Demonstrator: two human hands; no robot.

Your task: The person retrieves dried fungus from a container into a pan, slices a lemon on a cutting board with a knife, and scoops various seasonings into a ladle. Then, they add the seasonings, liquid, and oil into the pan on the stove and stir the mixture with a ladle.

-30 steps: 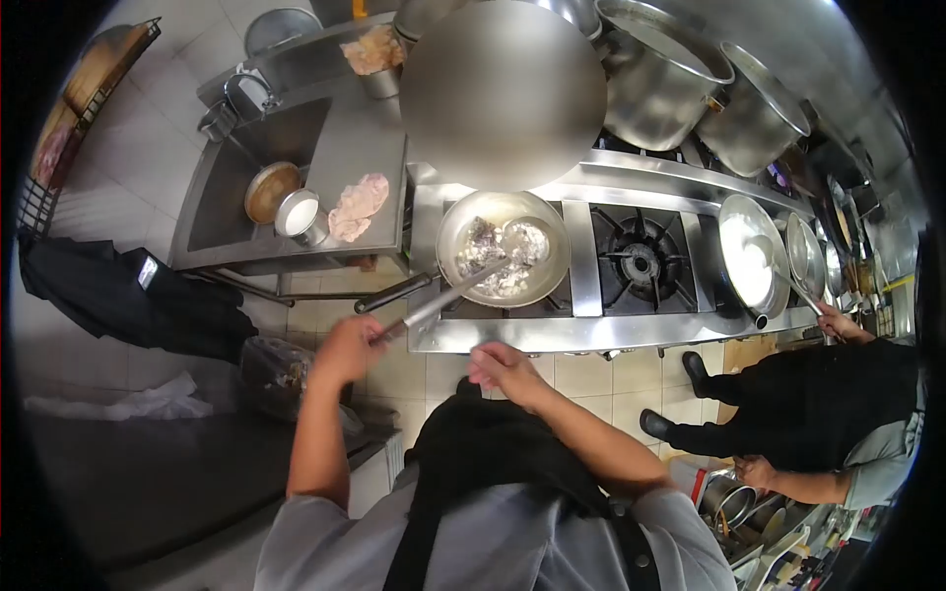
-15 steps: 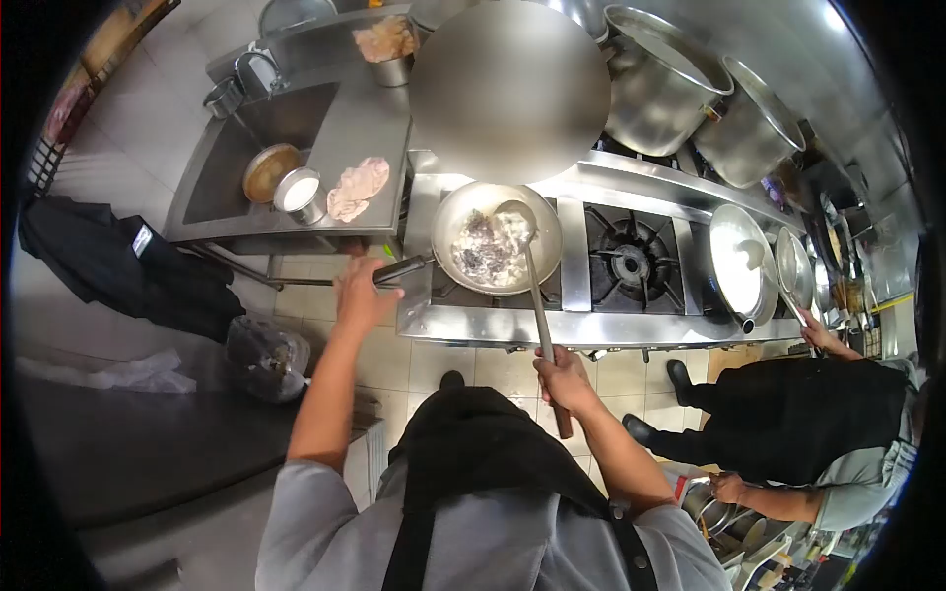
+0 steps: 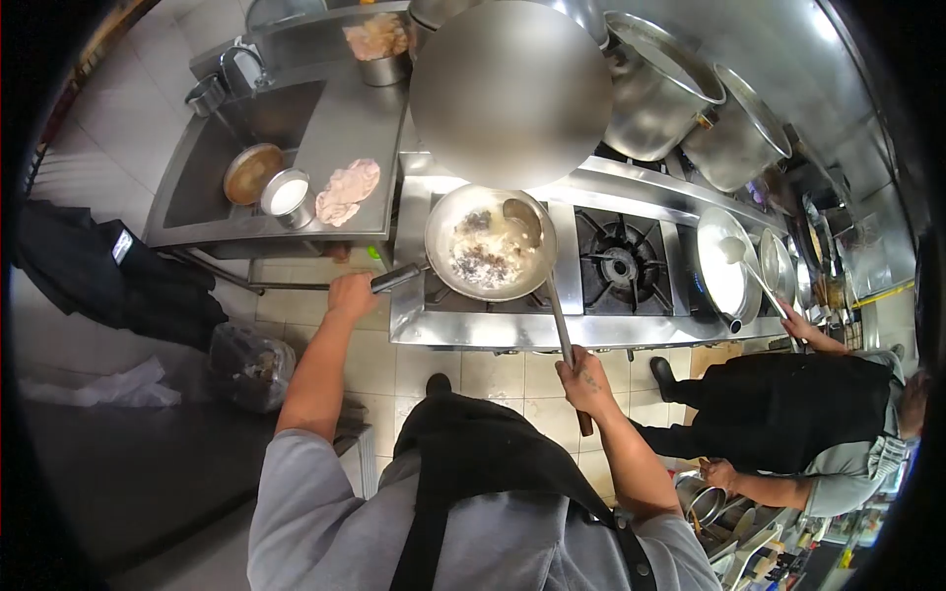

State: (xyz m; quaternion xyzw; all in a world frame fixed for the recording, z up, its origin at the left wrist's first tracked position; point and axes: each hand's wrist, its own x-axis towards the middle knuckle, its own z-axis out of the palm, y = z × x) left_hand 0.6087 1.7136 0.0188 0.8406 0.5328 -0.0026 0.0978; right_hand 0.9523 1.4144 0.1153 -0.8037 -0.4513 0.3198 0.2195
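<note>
My left hand [image 3: 352, 297] is closed round the dark handle of a pan [image 3: 441, 268] on the front left burner. White creamy food [image 3: 483, 258] with dark pieces lies in the pan. My right hand [image 3: 583, 382] grips the long handle of a ladle [image 3: 562, 320] near its wooden end. The ladle's bowl rests inside the pan, at its right side.
Right of the pan is a bare burner [image 3: 621, 264]. A co-worker [image 3: 788, 409] stands at the right, stirring a wide pan [image 3: 724, 264]. Tall pots [image 3: 655, 103] stand behind. At left are a sink [image 3: 212, 163], a white-filled container [image 3: 289, 197] and a pink cloth [image 3: 347, 192].
The ladle has passed from my left hand to my right hand. My left hand has taken hold of the pan's handle. The ladle's bowl has moved to the right side of the pan.
</note>
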